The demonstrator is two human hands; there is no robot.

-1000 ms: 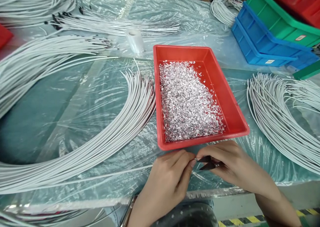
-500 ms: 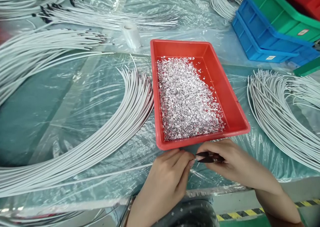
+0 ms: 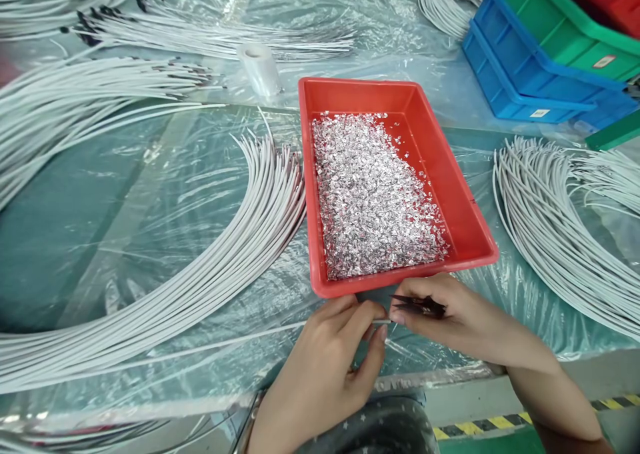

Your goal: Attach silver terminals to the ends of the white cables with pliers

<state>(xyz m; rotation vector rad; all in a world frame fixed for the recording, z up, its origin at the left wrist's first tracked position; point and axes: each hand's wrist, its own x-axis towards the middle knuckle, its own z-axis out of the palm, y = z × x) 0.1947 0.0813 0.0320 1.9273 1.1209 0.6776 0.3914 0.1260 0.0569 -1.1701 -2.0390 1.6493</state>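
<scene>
My left hand (image 3: 333,361) pinches the end of one white cable (image 3: 235,339) that runs off to the left across the plastic sheet. My right hand (image 3: 450,317) is closed on small dark snips (image 3: 417,305), whose blades point left at the cable's bare tip. Both hands sit just in front of the near rim of a red tray (image 3: 465,207) filled with silvery foil scraps (image 3: 373,197).
A curved bundle of white cables (image 3: 200,274) lies left of the tray, another bundle (image 3: 555,234) on the right, more at the back left. A clear tape roll (image 3: 260,67) stands behind the tray. Blue bins (image 3: 520,74) and green bins (image 3: 560,34) are stacked far right.
The snips' blades have come together at the cable tip. My hands have shifted slightly toward the tray. The view has tilted down a little.
</scene>
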